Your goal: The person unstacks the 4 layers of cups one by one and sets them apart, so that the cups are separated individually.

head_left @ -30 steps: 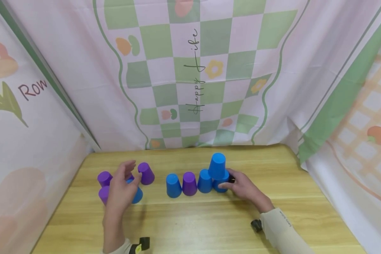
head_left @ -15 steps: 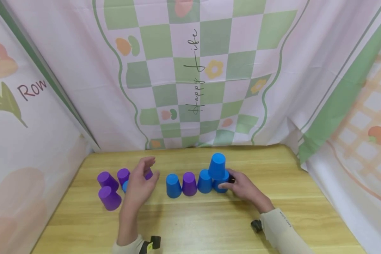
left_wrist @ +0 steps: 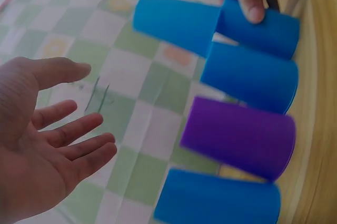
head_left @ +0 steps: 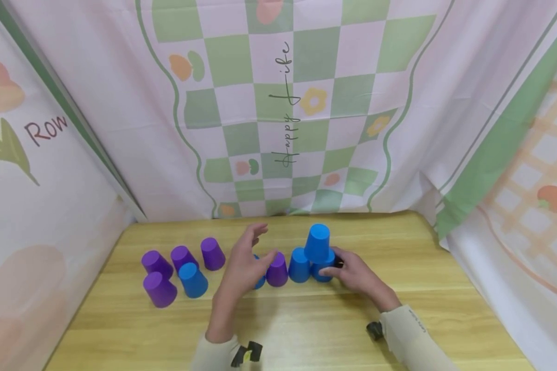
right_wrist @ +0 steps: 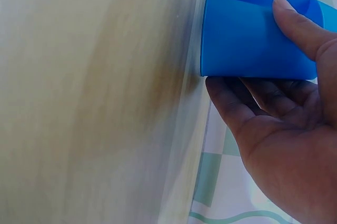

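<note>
Upside-down cups stand in a row: a blue cup (left_wrist: 221, 197) at the left end, a purple cup (head_left: 276, 273), a blue cup (head_left: 299, 267), then the right-end blue cup (right_wrist: 253, 39). Another upturned blue cup (head_left: 317, 243) rests on top, over the right end. My right hand (head_left: 354, 272) grips the right-end cup, thumb on its near face and fingers along its outer side. Empty, my left hand (head_left: 245, 267) hovers at the row's left end with fingers spread, hiding most of that blue cup in the head view.
At the table's left stand several more upturned cups: purple cups (head_left: 160, 290) and a blue cup (head_left: 193, 281) among them. A patterned curtain (head_left: 269, 129) hangs along the back edge of the wooden table (head_left: 297, 330).
My left hand has swept rightward from the loose cups at the left to the row, carrying nothing. My right hand and the cups have stayed in place.
</note>
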The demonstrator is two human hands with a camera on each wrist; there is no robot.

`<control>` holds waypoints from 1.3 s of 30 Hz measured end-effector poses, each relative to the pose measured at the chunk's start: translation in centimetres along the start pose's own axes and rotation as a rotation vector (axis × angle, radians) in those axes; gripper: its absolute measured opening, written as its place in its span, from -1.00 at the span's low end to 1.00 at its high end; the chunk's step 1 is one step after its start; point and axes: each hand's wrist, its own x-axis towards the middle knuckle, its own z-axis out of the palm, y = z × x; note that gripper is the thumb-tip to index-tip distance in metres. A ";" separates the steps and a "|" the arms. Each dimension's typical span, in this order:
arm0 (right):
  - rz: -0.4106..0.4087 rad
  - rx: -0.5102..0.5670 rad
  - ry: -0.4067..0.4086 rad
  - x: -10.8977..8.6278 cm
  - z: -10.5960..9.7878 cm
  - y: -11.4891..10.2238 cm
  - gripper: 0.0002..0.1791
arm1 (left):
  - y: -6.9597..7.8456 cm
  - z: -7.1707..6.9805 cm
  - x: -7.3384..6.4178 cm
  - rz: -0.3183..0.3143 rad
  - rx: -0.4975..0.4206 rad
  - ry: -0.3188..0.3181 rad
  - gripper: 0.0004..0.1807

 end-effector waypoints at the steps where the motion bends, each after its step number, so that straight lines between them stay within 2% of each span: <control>1: -0.001 -0.001 0.000 0.0 0.0 0.0 -0.50 | 0.1 0.5 0.2 0.021 -0.002 -0.010 -0.36; 11: -0.023 0.006 -0.004 -0.1 0.0 0.0 -0.45 | 1.2 4.6 2.1 0.125 0.058 -0.110 -0.26; 20: -0.042 -0.003 0.005 0.0 0.1 -0.1 -0.47 | 2.5 6.6 3.1 0.102 0.066 -0.169 -0.20; 27: -0.082 -0.009 0.015 0.0 0.1 0.2 -0.43 | 2.6 8.0 4.0 0.083 0.063 -0.186 -0.19; 39: -0.083 0.012 0.010 0.1 0.0 0.1 -0.48 | 2.9 9.2 4.2 0.042 0.065 -0.229 -0.23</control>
